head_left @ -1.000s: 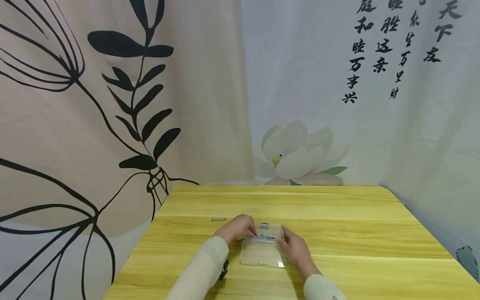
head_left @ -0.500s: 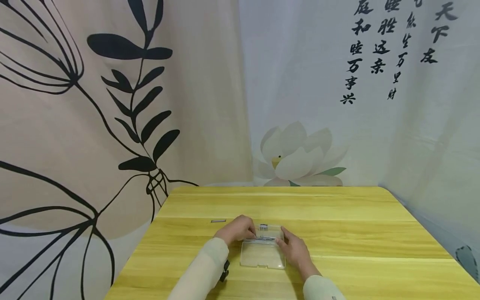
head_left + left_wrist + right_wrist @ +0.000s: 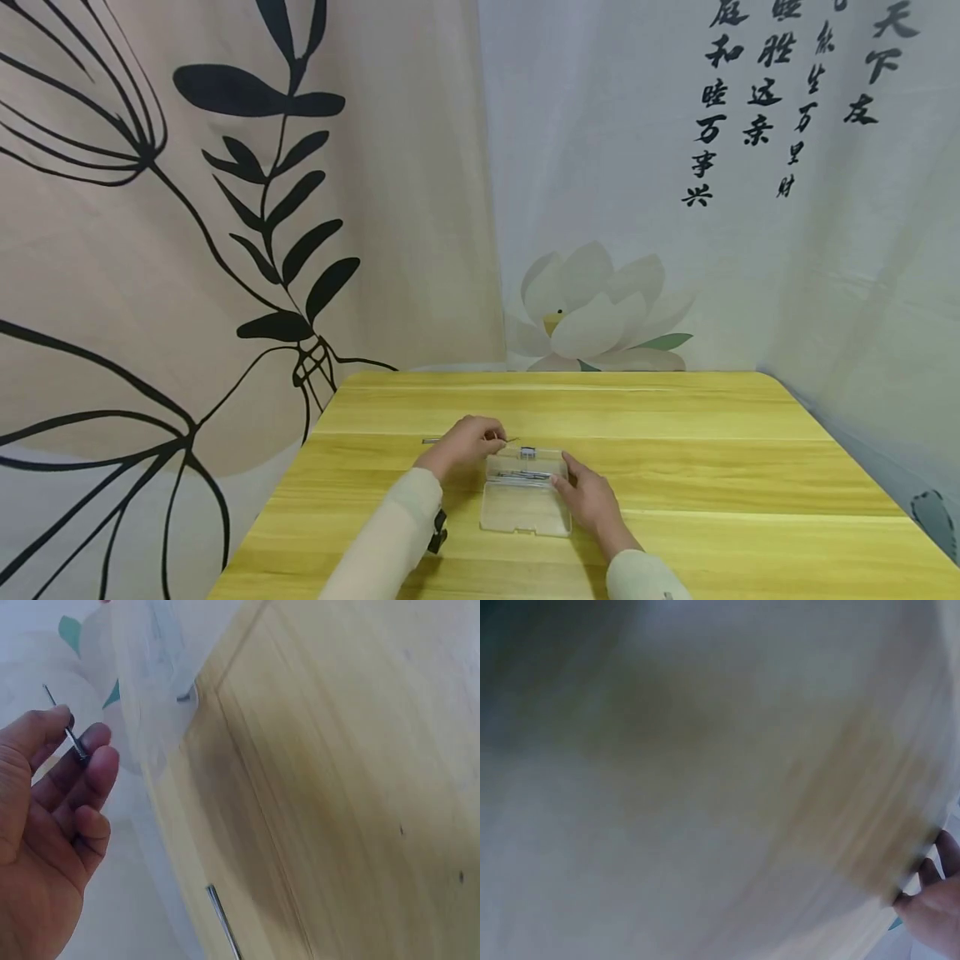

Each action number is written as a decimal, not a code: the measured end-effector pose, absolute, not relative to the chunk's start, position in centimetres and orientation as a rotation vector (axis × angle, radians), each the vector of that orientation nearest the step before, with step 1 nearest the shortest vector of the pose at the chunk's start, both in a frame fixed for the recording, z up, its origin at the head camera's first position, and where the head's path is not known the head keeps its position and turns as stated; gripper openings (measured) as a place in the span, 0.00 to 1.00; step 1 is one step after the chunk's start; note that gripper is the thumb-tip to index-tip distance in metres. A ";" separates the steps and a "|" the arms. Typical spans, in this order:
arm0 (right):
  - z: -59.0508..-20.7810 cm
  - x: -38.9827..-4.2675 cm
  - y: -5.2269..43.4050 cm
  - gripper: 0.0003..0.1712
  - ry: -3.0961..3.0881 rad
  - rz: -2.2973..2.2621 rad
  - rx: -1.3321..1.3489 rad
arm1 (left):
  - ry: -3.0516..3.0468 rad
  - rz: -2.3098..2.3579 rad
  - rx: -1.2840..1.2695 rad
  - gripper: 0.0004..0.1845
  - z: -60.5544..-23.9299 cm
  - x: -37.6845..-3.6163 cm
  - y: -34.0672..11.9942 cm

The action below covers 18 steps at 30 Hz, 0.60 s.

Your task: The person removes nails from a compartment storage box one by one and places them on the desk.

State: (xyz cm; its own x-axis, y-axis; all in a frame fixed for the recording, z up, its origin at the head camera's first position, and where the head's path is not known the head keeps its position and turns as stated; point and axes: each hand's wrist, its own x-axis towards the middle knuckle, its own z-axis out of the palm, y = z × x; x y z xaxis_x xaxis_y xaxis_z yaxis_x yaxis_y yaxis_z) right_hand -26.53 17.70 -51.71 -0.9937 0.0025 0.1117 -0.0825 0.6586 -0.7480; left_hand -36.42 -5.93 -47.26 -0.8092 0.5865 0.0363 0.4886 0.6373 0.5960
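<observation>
My left hand is just beyond the back left corner of an opened clear plastic case. Between thumb and fingers it pinches a slim metal rod, whose thin end points away from the palm in the left wrist view. Several thin metal pieces lie in the case's back half. My right hand grips the case's right side, thumb near the hinge line. At the right edge of the right wrist view, the fingers of that hand show at the blurred plastic.
Another slim metal rod lies on the wooden table, to the left of the case and partly behind my left hand in the head view. A printed curtain hangs behind the table's far edge.
My left hand has come up out of the case and moved back and slightly left, with a slim metal rod now showing in its fingers. My right hand and the case have stayed put.
</observation>
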 end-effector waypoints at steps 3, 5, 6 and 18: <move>-51.8 -26.6 17.7 0.31 -2.762 1.258 0.068 | 2.710 0.932 0.880 0.07 -47.3 -36.7 -6.6; -51.9 -26.6 17.7 0.31 -2.759 1.262 0.066 | 2.727 0.944 0.867 0.05 -47.5 -36.9 -7.1; -51.9 -26.7 17.8 0.31 -2.759 1.262 0.066 | 2.739 0.946 0.861 0.04 -47.6 -37.0 -7.3; -52.1 -26.7 17.9 0.32 -2.775 1.233 0.062 | 2.737 1.092 0.701 0.03 -48.7 -37.6 -11.7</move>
State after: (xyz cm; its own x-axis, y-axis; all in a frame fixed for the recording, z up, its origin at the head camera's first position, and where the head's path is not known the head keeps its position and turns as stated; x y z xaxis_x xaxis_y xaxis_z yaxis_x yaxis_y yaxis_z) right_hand -26.70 17.86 -52.07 -0.9938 0.0052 0.1113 -0.0791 0.6704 -0.7378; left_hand -37.64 -11.70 -48.68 -0.8869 0.4573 0.0654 0.3767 0.6339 0.6755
